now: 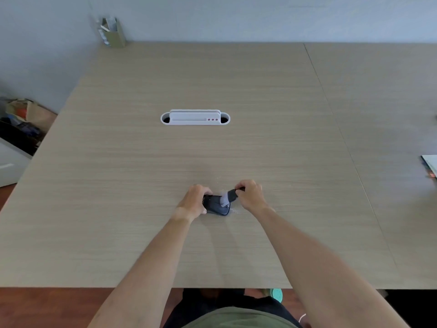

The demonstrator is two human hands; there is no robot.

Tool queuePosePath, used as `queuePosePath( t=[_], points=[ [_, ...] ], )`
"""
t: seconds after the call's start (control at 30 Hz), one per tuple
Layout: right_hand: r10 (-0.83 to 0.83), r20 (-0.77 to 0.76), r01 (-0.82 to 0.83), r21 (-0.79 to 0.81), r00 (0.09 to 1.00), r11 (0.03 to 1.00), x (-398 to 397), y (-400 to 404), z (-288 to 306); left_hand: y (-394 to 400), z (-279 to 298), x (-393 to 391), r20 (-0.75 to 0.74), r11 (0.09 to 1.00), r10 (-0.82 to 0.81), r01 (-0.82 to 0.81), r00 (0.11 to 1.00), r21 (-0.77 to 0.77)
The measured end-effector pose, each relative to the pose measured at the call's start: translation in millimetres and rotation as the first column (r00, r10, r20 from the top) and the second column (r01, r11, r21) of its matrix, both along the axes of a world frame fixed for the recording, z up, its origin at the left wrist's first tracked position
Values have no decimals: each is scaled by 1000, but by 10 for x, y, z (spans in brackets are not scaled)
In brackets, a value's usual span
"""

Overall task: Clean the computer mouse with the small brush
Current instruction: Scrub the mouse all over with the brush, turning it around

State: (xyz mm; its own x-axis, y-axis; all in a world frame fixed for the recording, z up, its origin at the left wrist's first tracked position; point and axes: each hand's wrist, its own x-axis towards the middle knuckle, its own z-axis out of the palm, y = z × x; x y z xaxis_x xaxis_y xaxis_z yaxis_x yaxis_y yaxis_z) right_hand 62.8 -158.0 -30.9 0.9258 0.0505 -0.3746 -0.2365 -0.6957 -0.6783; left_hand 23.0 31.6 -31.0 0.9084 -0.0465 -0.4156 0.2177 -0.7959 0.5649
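Note:
A black computer mouse (216, 207) lies on the wooden table (212, 150), near its front edge. My left hand (195, 201) grips the mouse's left end and holds it down. My right hand (250, 194) holds a small brush (230, 195) with a dark handle, and its pale bristles touch the top of the mouse. White dust specks lie on the table just right of the mouse.
A white cable-port insert (195, 118) sits in the table's middle. A box of items (112, 31) stands at the far left corner by the wall. Papers (430, 165) lie at the right edge. Bags (21, 121) sit on the floor at left.

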Motion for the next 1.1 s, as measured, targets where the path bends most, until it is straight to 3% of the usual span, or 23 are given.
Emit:
queuePosePath(
  t=[0.13,0.27,0.33,0.43,0.6,0.67,0.73,0.83,0.93,1.1],
  points=[
    [-9,28,13,-150,1000,989,31,-100,3,18,-14,13,-19,1000,0,1,1000,12],
    [-97,-33,100,122,995,988,50,55,61,19,7,28,-13,999,-43,43,999,27],
    [-30,-93,47,184,995,982,31,89,43,29,23,39,-31,997,-52,53,998,50],
    [98,-102,-86,113,990,990,-36,-26,-15,48,3,57,-38,996,-82,83,996,23],
    [116,-68,-124,-121,991,985,1,-324,-107,52,-10,82,-40,995,-92,93,995,32],
    [85,-21,-87,-104,996,991,5,-322,-50,48,3,90,-43,995,-94,96,995,40],
    [80,55,-81,14,995,997,-37,-241,80,50,-3,89,-45,994,-97,99,994,47],
    [222,70,-228,92,973,969,-172,-79,183,43,-6,73,-21,998,-60,60,998,34],
    [317,72,-320,46,946,946,-275,-72,86,16,-2,65,9,999,-31,30,999,27],
    [287,117,-280,-75,951,957,-207,-213,146,-16,0,42,-8,998,15,-14,1000,60]
  ],
)
